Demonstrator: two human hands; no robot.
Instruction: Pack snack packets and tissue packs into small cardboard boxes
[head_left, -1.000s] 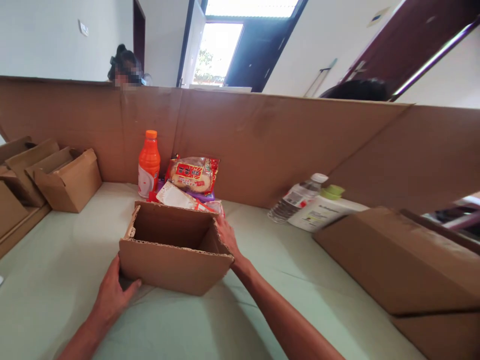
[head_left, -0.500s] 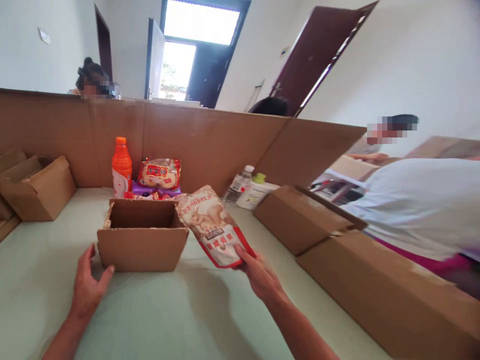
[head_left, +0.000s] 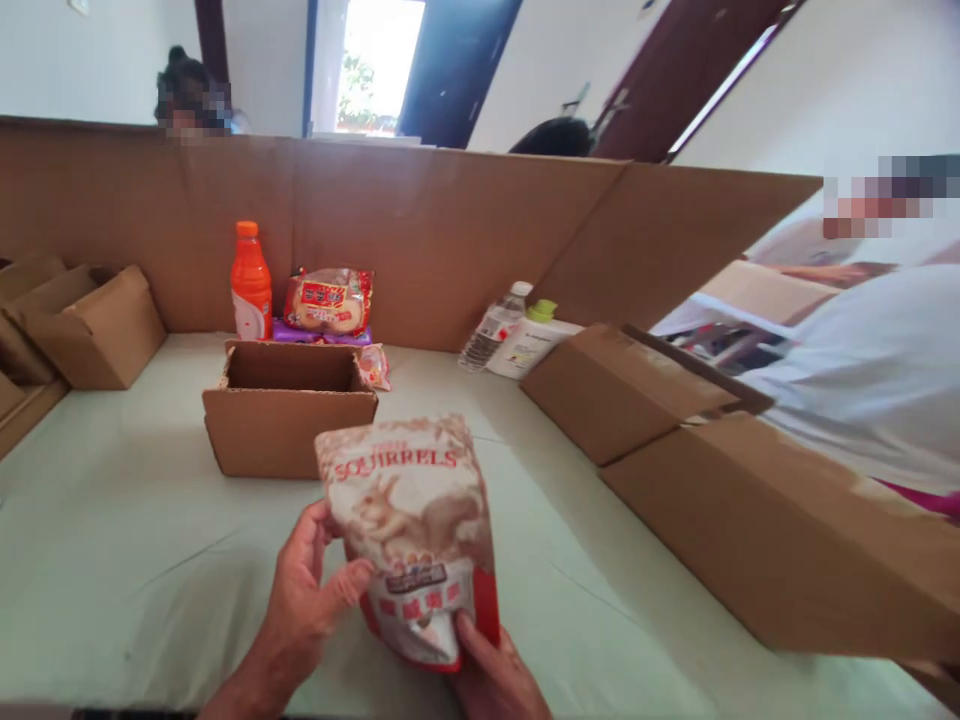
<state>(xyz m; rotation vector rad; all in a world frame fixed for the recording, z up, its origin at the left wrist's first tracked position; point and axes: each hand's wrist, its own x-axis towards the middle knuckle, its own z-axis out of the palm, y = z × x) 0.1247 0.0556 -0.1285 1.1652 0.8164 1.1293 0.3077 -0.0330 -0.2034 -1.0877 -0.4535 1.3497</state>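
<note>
A red and white snack bag with a squirrel picture (head_left: 420, 520) is held upright over the table, front towards me. My right hand (head_left: 499, 670) is closed on its lower right corner, thumb on the front and the other fingers hidden behind. At the bag's left edge, my left hand (head_left: 304, 590) has its thumb on the front and its fingertips going behind the edge. Just beyond the bag stands an open cardboard box (head_left: 277, 430), whose lower right part the bag covers.
Behind the box are an orange bottle (head_left: 251, 285), a red bread pack (head_left: 330, 300) on purple packages (head_left: 300, 331) and a small wrapped snack (head_left: 375, 367). A clear bottle (head_left: 495, 330) and a white bottle (head_left: 525, 345) lean farther right. Cardboard boxes (head_left: 112, 330) flank the table; a person sits right.
The snack bag has come nearer to me, turned upright, in my right hand. My left hand has left the box's side and moved right to the bag. The view has tilted down.
</note>
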